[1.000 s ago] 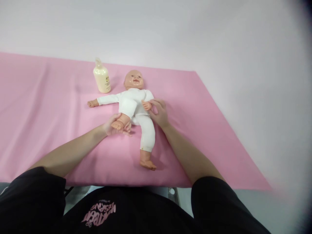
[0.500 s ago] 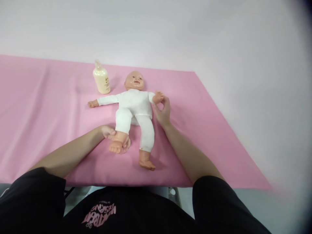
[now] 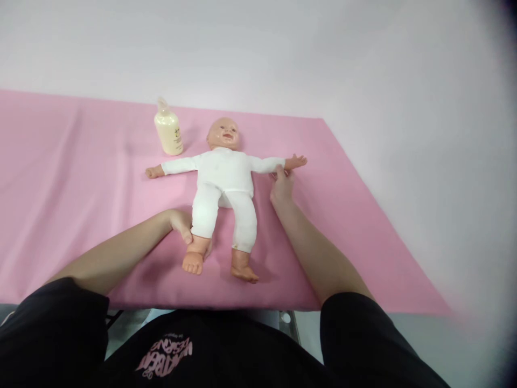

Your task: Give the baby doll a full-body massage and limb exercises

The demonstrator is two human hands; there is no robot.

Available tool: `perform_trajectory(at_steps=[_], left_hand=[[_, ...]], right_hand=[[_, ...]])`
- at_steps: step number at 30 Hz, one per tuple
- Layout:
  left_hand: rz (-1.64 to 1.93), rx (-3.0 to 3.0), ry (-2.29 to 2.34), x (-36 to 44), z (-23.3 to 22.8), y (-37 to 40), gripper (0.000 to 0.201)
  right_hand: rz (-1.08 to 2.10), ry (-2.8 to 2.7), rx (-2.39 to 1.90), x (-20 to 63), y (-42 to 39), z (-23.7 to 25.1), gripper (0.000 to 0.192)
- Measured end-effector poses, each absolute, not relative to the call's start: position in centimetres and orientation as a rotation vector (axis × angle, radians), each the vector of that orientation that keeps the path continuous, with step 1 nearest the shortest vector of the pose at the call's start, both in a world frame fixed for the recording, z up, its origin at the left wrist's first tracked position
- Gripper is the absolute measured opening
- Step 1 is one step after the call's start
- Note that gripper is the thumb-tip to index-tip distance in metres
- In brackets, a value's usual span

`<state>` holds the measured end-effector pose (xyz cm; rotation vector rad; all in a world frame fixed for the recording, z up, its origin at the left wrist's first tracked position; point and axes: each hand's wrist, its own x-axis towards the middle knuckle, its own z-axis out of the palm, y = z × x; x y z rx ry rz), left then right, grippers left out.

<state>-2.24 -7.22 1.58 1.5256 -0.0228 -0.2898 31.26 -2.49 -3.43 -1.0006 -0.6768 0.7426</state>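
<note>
A baby doll point(image 3: 225, 172) in a white suit lies on its back, head toward the far edge, with both arms spread wide. My left hand point(image 3: 182, 225) is wrapped round the doll's lower leg on the left side, thumb in front near the ankle and fingers behind it, partly hidden. At the doll's outstretched arm on the right, my right hand point(image 3: 281, 186) grips the wrist from the near side, fingers closed under and around it. The doll's other leg and its other arm rest untouched on the pink cloth point(image 3: 343, 242).
A pale yellow pump bottle point(image 3: 169, 133) stands upright left of the doll's head. The cloth covers the table up to its near edge, close to my body. A white wall or surface point(image 3: 258, 59) lies beyond the far edge.
The doll's right-side arm has gone from folded in to stretched outward, my right hand moving slightly right with it. The leg in my left hand has straightened toward me.
</note>
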Motion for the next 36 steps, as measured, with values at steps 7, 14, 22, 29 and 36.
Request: perform_trajectory(at_steps=[7,14,22,29,36], left_hand=[[0.018,1.289,-0.086,-2.8,-0.2,-7.5,0.071],[0.341,0.978,0.169,-1.9,0.9,-7.5,0.075],[0.449,0.891,0.305,-1.2,1.4,-8.1,0.064],[0.239,0.987,0.225,-1.5,1.8,-8.7,0.069],[-0.13,1.246,0.022,-2.2,1.7,-8.3,0.066]], right_hand=[[0.578,-0.852,-1.038,30.2,-3.4,-2.1,0.051],[0.335,-1.341,-0.986,28.4,-4.6,-1.6,0.054],[0.02,-1.825,-0.966,27.7,-5.7,-0.8,0.028],[0.169,-1.702,-0.979,27.7,-5.5,-1.1,0.036],[0.509,-1.159,-1.0,28.9,-4.0,-1.9,0.059]])
